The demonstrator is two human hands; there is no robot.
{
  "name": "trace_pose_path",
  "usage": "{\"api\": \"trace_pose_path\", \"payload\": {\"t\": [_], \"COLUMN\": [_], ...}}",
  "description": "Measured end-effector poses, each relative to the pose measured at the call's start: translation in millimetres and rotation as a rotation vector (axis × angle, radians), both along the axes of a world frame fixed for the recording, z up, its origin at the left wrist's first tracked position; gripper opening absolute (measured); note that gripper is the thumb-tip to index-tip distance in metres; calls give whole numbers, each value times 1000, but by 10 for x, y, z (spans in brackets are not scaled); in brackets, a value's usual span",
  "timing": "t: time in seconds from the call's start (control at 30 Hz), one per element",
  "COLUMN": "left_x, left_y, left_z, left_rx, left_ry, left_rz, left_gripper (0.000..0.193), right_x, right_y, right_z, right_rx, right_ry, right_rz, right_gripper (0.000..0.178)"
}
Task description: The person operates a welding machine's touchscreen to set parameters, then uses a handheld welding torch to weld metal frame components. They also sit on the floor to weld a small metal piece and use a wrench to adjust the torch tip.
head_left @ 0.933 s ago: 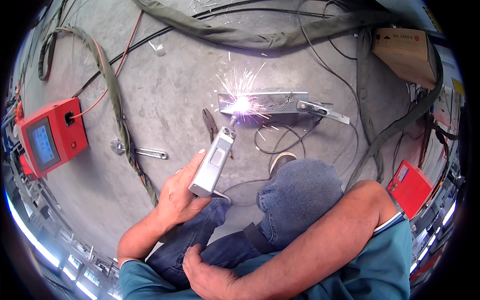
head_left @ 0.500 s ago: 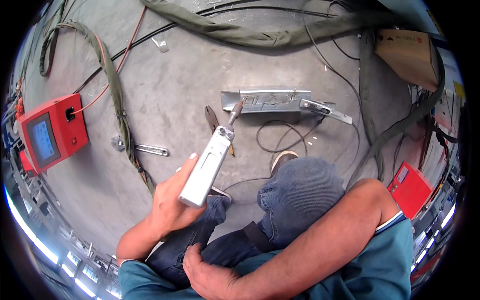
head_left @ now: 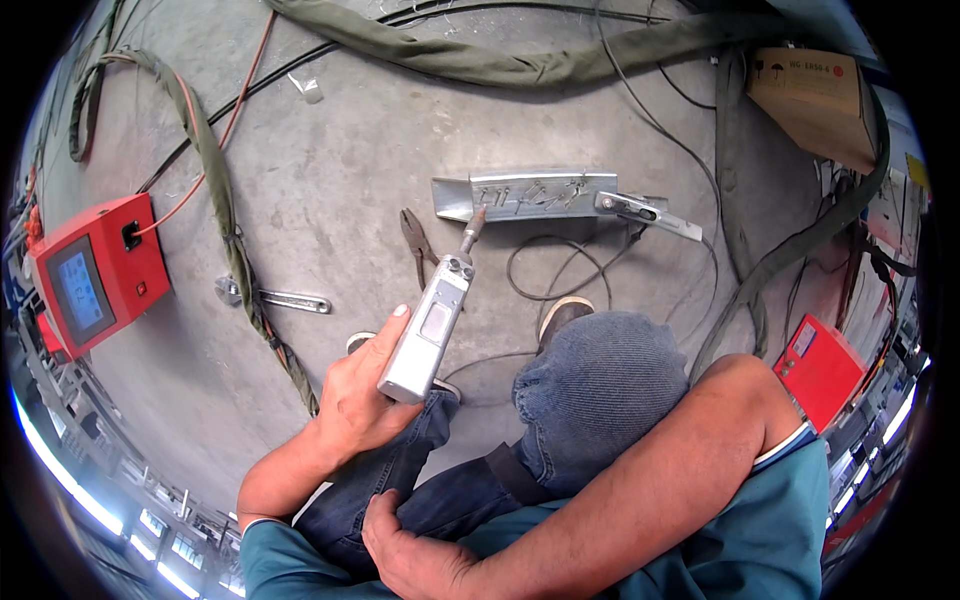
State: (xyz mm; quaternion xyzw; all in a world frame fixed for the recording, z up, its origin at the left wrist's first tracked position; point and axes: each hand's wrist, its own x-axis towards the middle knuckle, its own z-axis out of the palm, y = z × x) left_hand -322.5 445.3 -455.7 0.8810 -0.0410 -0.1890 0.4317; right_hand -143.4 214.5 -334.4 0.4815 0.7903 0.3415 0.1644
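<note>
My left hand (head_left: 362, 395) grips a silver hand-held welding torch (head_left: 432, 322). Its dark tip points up and away at the left end of a grey metal strip (head_left: 530, 195) lying on the concrete floor. The strip carries several short weld marks. A metal clamp (head_left: 645, 213) lies at the strip's right end. My right hand (head_left: 410, 550) rests low against my left thigh, fingers curled, holding nothing that I can see. My right forearm crosses over my bent right knee (head_left: 600, 385).
Pliers (head_left: 417, 240) lie left of the torch tip, a wrench (head_left: 275, 297) further left. A red welding unit (head_left: 92, 275) stands at the far left, a red box (head_left: 820, 365) at the right, a cardboard box (head_left: 812, 95) top right. Sleeved hoses (head_left: 520, 60) and cables cross the floor.
The bright spark burst at the strip has stopped. My left hand drew the torch back toward me a little, then tilted its tip toward the strip again.
</note>
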Motion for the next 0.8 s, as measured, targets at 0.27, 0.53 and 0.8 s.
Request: {"api": "trace_pose_path", "payload": {"t": [0.27,0.53,0.8], "left_x": [3,21,107], "left_y": [-8,-41,-114], "left_z": [11,55,193], "left_rx": [8,0,-3], "left_ry": [-4,35,-16], "left_rz": [-17,-4,-135], "left_gripper": [87,87,91], "right_x": [-78,-58,-36], "right_y": [8,-26,-104], "right_z": [14,47,71], "right_rx": [-4,28,13], "right_ry": [47,34,-6], "right_rz": [23,-51,-49], "right_gripper": [19,19,18]}}
